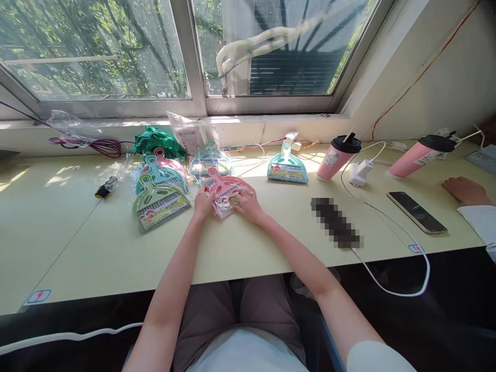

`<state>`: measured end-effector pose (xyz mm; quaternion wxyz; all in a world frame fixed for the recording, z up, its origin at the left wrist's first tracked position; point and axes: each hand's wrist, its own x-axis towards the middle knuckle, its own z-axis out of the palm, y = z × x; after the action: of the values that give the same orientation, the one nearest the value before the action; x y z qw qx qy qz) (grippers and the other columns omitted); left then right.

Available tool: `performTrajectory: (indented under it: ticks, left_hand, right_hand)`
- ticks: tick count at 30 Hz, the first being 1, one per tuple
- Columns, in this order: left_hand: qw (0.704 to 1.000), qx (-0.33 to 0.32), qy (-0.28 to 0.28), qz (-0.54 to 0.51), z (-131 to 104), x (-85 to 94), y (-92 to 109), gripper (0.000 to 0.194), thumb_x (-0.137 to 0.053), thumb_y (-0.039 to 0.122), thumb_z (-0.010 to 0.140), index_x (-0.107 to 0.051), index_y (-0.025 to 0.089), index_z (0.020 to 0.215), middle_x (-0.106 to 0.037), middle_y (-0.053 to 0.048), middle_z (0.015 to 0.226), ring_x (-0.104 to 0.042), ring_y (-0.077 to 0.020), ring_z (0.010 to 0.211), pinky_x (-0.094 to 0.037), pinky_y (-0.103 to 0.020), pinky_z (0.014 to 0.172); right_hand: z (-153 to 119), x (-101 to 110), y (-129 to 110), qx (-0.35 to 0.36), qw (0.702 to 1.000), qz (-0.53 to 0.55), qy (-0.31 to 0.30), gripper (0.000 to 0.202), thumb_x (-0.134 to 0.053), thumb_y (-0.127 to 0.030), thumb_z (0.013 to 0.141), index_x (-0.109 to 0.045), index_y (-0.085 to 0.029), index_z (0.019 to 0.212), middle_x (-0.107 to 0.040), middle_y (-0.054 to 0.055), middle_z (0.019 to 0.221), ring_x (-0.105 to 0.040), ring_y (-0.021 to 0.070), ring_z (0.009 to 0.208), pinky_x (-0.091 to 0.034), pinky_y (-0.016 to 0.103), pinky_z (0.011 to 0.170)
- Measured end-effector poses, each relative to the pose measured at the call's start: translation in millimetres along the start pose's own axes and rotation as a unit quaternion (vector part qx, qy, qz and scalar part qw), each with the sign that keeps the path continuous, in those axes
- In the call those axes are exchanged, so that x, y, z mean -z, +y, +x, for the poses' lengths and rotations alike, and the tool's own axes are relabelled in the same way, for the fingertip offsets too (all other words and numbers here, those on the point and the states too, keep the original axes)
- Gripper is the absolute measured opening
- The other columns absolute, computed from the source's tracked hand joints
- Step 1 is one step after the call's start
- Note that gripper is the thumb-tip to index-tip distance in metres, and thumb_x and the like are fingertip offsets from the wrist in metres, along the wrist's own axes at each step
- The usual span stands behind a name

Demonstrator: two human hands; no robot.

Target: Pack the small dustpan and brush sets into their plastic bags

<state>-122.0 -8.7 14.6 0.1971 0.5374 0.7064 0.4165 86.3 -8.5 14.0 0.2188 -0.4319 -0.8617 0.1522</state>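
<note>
A pink dustpan-and-brush set [222, 188] with a printed label lies on the table in front of me, its handle pointing toward the window. My left hand [204, 202] grips its left edge, fingers closed on it. From the right, my right hand [248, 204] holds the same set, its curled fingers over the label and lower bristles. Just left lies a green dustpan-and-brush set [163, 206], overlapping a blue dustpan set [165, 174] and another pink one behind. Beyond my hands sits a teal dustpan set [211, 159] near a clear plastic bag [189, 135].
Another teal dustpan set [287, 168] stands right of centre. Two pink cups [335, 160], a white charger [358, 173], a phone [417, 212] and a blurred-out object [336, 222] lie rightward. Another person's hand [463, 190] rests far right. A screwdriver [106, 187] lies left.
</note>
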Motion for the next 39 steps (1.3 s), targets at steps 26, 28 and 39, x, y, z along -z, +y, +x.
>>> performTrajectory:
  ticks: [26, 28, 39]
  left_hand:
    - [0.864, 0.114, -0.162, -0.462, 4, -1.8, -2, 0.047, -0.086, 0.043, 0.065, -0.077, 0.016, 0.102, -0.077, -0.009, 0.098, -0.072, -0.0256, 0.090, -0.057, -0.032, 0.074]
    - [0.857, 0.100, -0.154, -0.482, 4, -4.4, -3, 0.049, -0.085, 0.049, 0.070, -0.077, 0.016, 0.105, -0.077, -0.010, 0.102, -0.072, -0.0267, 0.094, -0.058, -0.034, 0.076]
    - [0.845, 0.111, -0.008, -0.523, 17, 2.0, -10, 0.034, -0.082, 0.045, 0.078, -0.074, 0.015, 0.092, -0.077, -0.005, 0.088, -0.072, -0.0196, 0.081, -0.059, -0.029, 0.073]
  right_hand:
    - [3, -3, -2, 0.061, 0.991, -0.056, 0.102, 0.015, -0.069, -0.012, 0.089, -0.068, -0.022, 0.078, -0.075, 0.000, 0.085, -0.063, 0.0188, 0.091, -0.029, 0.037, 0.108]
    - [3, -4, -2, 0.084, 0.987, -0.066, 0.117, 0.018, -0.065, -0.012, 0.093, -0.068, -0.022, 0.078, -0.075, 0.000, 0.085, -0.063, 0.0176, 0.088, -0.030, 0.036, 0.107]
    - [-1, -8, 4, 0.140, 0.980, -0.075, 0.121, 0.023, -0.056, -0.013, 0.101, -0.070, -0.021, 0.085, -0.075, 0.004, 0.091, -0.064, 0.0176, 0.090, -0.038, 0.030, 0.089]
